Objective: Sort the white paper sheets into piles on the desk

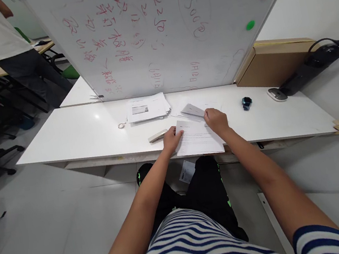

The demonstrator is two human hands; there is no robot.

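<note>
White rectangular printed sheet (197, 139) lies at front edge of long white desk (77, 133), directly before you. Your left hand (171, 140) grips its left edge, thumb on top. Your right hand (216, 120) is closed, apparently pinching greyish-white tilted paper (191, 109) just behind. Progress, as judged: paper handling mid-course — loose stack of white printed papers (147, 108) lies apart, both held papers not yet released. Sheets fastened or not — cannot tell. Slim beige stapler (158, 136), ungripped, beside left hand. Dark wristwatch (246, 103) farther right.
</note>
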